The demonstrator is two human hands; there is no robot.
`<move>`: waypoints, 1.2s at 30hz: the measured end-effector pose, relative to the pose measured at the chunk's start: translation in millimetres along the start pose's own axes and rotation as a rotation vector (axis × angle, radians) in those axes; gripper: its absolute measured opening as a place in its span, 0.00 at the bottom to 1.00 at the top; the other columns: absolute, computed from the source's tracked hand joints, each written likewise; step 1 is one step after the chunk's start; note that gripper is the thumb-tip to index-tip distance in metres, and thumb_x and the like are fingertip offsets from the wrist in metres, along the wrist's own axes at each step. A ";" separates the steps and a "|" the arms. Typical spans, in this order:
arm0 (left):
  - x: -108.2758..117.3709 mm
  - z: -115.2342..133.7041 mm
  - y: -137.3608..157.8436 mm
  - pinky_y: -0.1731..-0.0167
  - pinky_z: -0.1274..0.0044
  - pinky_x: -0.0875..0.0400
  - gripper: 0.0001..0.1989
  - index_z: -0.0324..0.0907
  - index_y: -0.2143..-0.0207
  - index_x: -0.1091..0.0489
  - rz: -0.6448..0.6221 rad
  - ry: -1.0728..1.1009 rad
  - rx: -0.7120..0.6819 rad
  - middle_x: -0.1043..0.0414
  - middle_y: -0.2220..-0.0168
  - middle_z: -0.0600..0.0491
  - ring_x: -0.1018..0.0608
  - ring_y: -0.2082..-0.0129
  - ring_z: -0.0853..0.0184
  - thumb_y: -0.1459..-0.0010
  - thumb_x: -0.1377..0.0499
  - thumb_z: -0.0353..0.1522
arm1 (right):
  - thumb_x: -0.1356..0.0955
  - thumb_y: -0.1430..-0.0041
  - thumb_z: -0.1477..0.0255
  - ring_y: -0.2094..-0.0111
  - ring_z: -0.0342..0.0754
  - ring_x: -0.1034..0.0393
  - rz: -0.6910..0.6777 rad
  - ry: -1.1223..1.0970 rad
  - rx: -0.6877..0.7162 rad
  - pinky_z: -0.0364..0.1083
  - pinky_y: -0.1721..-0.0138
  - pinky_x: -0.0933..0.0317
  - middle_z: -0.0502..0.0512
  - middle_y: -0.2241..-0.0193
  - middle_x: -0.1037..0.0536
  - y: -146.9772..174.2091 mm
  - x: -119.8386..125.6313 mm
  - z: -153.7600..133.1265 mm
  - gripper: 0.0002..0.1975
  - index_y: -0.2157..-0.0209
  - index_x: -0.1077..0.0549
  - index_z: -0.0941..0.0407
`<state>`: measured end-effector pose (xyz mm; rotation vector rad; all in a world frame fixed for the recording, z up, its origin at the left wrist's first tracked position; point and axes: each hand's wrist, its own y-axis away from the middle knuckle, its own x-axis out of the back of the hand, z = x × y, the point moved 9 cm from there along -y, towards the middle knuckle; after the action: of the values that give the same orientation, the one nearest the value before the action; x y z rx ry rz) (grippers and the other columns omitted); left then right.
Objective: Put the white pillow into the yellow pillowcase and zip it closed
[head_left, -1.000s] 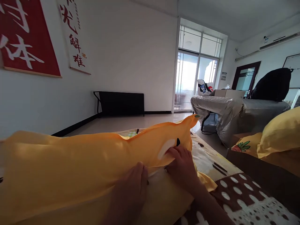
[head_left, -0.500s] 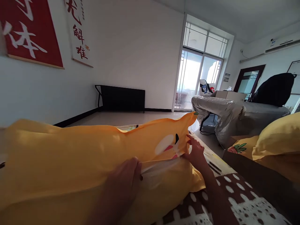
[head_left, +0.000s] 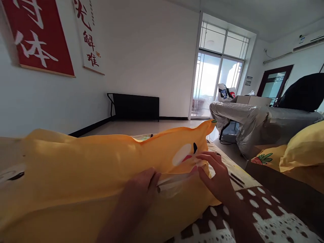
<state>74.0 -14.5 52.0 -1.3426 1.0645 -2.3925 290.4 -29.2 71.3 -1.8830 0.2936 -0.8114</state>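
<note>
A long yellow pillowcase (head_left: 101,158) stretches across the bed in front of me, printed with a white oval and pink patches near its right end. Along its near side runs an opening edge, and a pale, shiny strip shows below it. My left hand (head_left: 141,189) is closed on this edge near the middle, its fingers partly hidden by fabric. Toward the right end, my right hand (head_left: 216,173) has its fingers over the printed face and its thumb lower, with a fold of the case between them. Whatever is inside the case is mostly hidden.
Under the case lies a brown and white patterned blanket (head_left: 253,202). At right are more yellow pillows (head_left: 303,148). Beyond stand a plastic-covered table (head_left: 243,114) with a box and black bag (head_left: 303,92), and a folded black table (head_left: 136,106) against the wall.
My right hand has shifted from the case's right corner inward onto the printed face, with its fingers more spread. My left hand keeps its hold. The view has turned slightly left.
</note>
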 end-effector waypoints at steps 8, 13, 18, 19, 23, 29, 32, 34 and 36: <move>-2.9 -0.6 4.5 0.76 0.78 0.40 0.17 0.43 0.79 0.42 -0.116 0.131 0.065 0.33 0.81 0.56 0.31 0.80 0.70 0.39 0.53 0.39 | 0.38 0.40 0.78 0.67 0.48 0.36 -0.168 -0.085 0.280 0.48 0.65 0.41 0.55 0.69 0.26 27.5 -60.5 -92.6 0.06 0.65 0.30 0.58; 0.2 7.4 6.5 0.78 0.78 0.41 0.17 0.43 0.80 0.44 -0.088 0.136 0.036 0.34 0.82 0.56 0.33 0.82 0.70 0.39 0.53 0.38 | 0.39 0.39 0.80 0.68 0.47 0.35 -0.030 -0.112 0.251 0.47 0.66 0.40 0.56 0.70 0.25 32.6 -63.1 -84.9 0.08 0.61 0.30 0.59; -0.8 14.2 8.6 0.79 0.78 0.41 0.17 0.43 0.80 0.44 -0.048 0.087 0.028 0.34 0.81 0.55 0.32 0.82 0.70 0.38 0.54 0.37 | 0.37 0.39 0.78 0.71 0.45 0.33 -0.002 -0.200 0.116 0.44 0.68 0.40 0.51 0.71 0.24 33.0 -64.5 -74.0 0.05 0.64 0.31 0.56; -0.6 17.1 9.5 0.79 0.78 0.41 0.17 0.43 0.80 0.44 -0.034 0.066 0.014 0.34 0.82 0.55 0.32 0.82 0.70 0.38 0.54 0.37 | 0.36 0.39 0.77 0.71 0.44 0.32 0.008 -0.203 0.105 0.44 0.69 0.40 0.51 0.71 0.24 33.8 -65.7 -72.9 0.04 0.64 0.31 0.56; 3.9 33.3 15.1 0.81 0.78 0.41 0.16 0.43 0.80 0.43 0.054 -0.028 -0.088 0.34 0.82 0.56 0.32 0.83 0.70 0.38 0.53 0.33 | 0.35 0.39 0.77 0.76 0.44 0.34 0.117 -0.103 0.194 0.45 0.72 0.43 0.50 0.78 0.27 38.5 -63.4 -79.2 0.05 0.70 0.32 0.56; 11.1 46.5 18.2 0.80 0.79 0.41 0.15 0.43 0.79 0.43 0.136 -0.045 -0.186 0.35 0.82 0.57 0.32 0.82 0.71 0.38 0.52 0.30 | 0.39 0.39 0.79 0.75 0.44 0.34 0.029 -0.045 0.262 0.46 0.70 0.44 0.52 0.79 0.27 32.1 -57.3 -87.1 0.09 0.72 0.32 0.57; 13.7 46.5 16.7 0.79 0.80 0.40 0.14 0.43 0.78 0.43 0.163 -0.004 -0.208 0.37 0.81 0.58 0.32 0.82 0.73 0.38 0.51 0.29 | 0.39 0.39 0.80 0.72 0.44 0.33 -0.033 -0.140 0.209 0.46 0.67 0.42 0.52 0.76 0.25 24.3 -47.5 -85.3 0.09 0.69 0.29 0.57; 14.1 46.0 16.3 0.78 0.81 0.40 0.13 0.43 0.77 0.43 0.179 0.004 -0.216 0.38 0.82 0.59 0.33 0.81 0.73 0.38 0.51 0.29 | 0.39 0.40 0.80 0.71 0.44 0.33 -0.049 -0.184 0.157 0.46 0.66 0.41 0.52 0.75 0.26 20.9 -42.7 -83.1 0.09 0.68 0.28 0.57; 13.3 44.5 16.0 0.79 0.81 0.41 0.13 0.43 0.77 0.44 0.184 -0.006 -0.206 0.39 0.82 0.59 0.33 0.82 0.73 0.38 0.51 0.29 | 0.37 0.41 0.79 0.71 0.45 0.35 -0.041 -0.190 0.123 0.46 0.67 0.42 0.51 0.76 0.26 20.0 -39.9 -81.6 0.07 0.69 0.28 0.56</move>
<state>99.7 -54.4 64.7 -1.2491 1.4002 -2.1945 210.7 -75.3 58.3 -1.8391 0.0847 -0.6569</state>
